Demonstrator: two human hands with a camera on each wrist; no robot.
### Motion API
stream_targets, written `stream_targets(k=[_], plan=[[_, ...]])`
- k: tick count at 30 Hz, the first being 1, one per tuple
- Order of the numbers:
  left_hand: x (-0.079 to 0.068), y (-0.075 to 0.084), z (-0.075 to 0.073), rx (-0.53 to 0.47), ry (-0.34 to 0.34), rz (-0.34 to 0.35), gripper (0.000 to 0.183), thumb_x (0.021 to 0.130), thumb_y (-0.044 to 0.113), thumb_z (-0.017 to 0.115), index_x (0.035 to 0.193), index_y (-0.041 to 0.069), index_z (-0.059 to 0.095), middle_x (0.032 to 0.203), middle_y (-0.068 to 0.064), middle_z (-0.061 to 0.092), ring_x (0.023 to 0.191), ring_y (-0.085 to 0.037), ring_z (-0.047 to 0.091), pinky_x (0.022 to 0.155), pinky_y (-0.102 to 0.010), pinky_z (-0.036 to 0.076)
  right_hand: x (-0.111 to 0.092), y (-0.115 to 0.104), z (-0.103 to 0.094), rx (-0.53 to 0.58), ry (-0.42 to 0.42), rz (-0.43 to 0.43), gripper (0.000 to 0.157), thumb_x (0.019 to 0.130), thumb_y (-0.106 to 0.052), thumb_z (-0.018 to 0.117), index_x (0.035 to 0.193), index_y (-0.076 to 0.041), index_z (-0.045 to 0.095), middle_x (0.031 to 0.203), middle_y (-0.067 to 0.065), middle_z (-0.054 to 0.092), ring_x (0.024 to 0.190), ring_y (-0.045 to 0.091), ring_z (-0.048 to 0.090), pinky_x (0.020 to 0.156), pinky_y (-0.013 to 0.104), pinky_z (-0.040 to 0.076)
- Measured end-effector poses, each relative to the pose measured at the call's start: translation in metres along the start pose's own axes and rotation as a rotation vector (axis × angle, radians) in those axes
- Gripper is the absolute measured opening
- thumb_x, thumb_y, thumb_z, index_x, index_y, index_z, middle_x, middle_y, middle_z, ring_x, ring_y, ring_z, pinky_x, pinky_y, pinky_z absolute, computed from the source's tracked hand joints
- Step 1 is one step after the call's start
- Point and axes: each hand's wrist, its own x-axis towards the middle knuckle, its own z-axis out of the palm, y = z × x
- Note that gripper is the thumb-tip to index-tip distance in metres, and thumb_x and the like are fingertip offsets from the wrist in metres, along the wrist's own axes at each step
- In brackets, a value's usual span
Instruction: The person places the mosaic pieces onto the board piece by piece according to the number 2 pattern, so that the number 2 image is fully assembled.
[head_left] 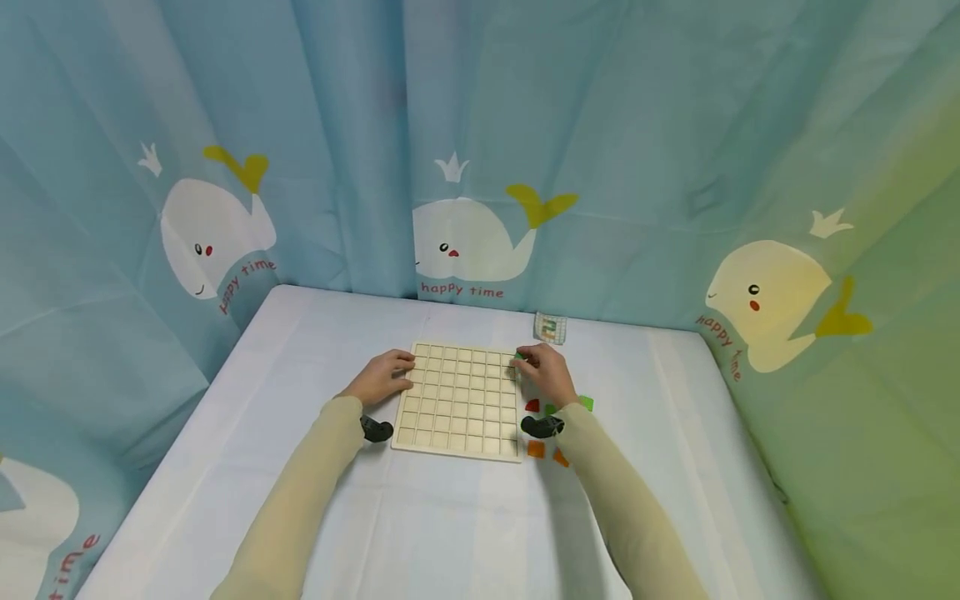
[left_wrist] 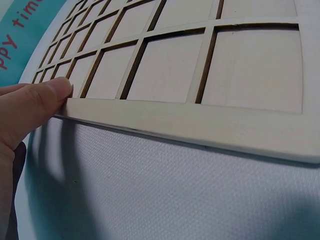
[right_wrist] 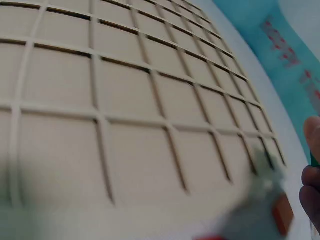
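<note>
A pale wooden grid board (head_left: 457, 400) with square recesses lies flat on the table. My left hand (head_left: 381, 377) rests at its left edge. In the left wrist view, the thumb (left_wrist: 61, 89) touches the rim. My right hand (head_left: 549, 371) is at the upper right corner of the board, pinching a small green piece (head_left: 519, 356) between thumb and fingertips; most of that piece is hidden. Near the right wrist lie a red piece (head_left: 532, 406), a green piece (head_left: 587, 403) and an orange square (head_left: 536, 449). Fingers of the right hand (right_wrist: 311, 187) show only at the right wrist view's edge.
A small printed card (head_left: 551, 327) with a grid pattern lies behind the right hand. Another orange piece (head_left: 562, 457) is partly covered by the right sleeve. A white cloth (head_left: 315, 333) covers the table, and a blue curtain (head_left: 352, 167) with whales surrounds its back and sides.
</note>
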Motion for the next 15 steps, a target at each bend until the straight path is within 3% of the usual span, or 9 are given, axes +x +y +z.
stream_targets(k=[7,15], plan=[[0.004,0.001,0.0,0.01,-0.008,-0.009,0.05,0.094,0.022,0.068,0.136,-0.002,0.056,0.144,-0.013,0.048,0.136,-0.034,0.04,0.116,-0.048,0.033,0.006,-0.016,0.023,-0.086,-0.143,-0.054,0.036,0.094,-0.024,0.067,0.121,0.0,0.067,0.109,0.014,0.064,0.093,0.025,0.063,0.082,0.039,0.057],[0.003,-0.001,0.0,0.007,-0.012,-0.032,0.05,0.094,0.022,0.068,0.136,-0.001,0.056,0.144,-0.011,0.047,0.137,-0.032,0.039,0.116,-0.047,0.032,0.013,-0.031,0.04,-0.063,-0.184,-0.063,0.036,0.094,-0.023,0.067,0.122,-0.001,0.067,0.108,0.012,0.063,0.092,0.024,0.061,0.079,0.038,0.056]])
